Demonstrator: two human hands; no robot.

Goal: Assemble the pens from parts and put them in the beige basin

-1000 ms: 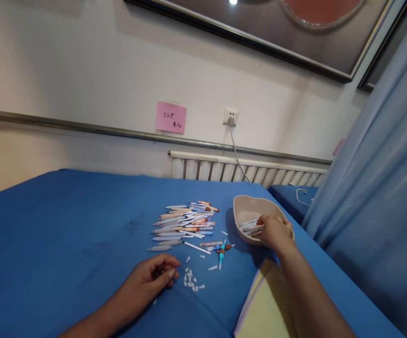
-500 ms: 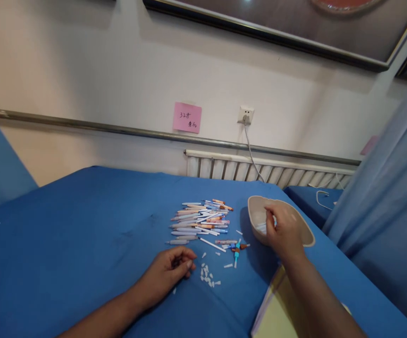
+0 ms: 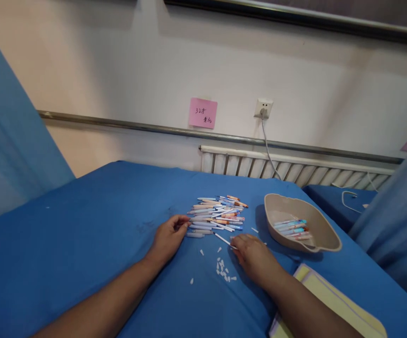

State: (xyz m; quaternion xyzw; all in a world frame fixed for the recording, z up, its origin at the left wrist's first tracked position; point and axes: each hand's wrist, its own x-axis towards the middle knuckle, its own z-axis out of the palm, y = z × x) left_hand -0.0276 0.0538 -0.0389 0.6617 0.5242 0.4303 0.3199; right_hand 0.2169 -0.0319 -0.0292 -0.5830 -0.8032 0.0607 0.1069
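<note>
Pen parts [image 3: 217, 213], slim barrels and white refills, lie in a loose pile on the blue cover. At the pile's left edge my left hand [image 3: 170, 234] pinches the end of a pen barrel [image 3: 201, 218]. My right hand [image 3: 254, 258] is low over the cover, fingers curled down at the right end of a white refill [image 3: 224, 240]. Its palm hides the small coloured parts there, and what its fingertips hold is hidden. Small white cone-shaped tips [image 3: 223, 270] are scattered between my hands. Several pens [image 3: 291, 229] lie in a beige basin [image 3: 319, 225].
A yellow cloth-like pad [image 3: 337, 300] lies under my right forearm. Behind the blue-covered surface [image 3: 101, 211] are a radiator [image 3: 246, 164], a metal rail [image 3: 147, 129] and a plugged-in cable [image 3: 267, 145]. Blue curtains [image 3: 16, 117] hang at both sides.
My right hand has come out of the basin and moved left and down to the small coloured parts. My left hand has moved up to the pile's left ends. The view has shifted.
</note>
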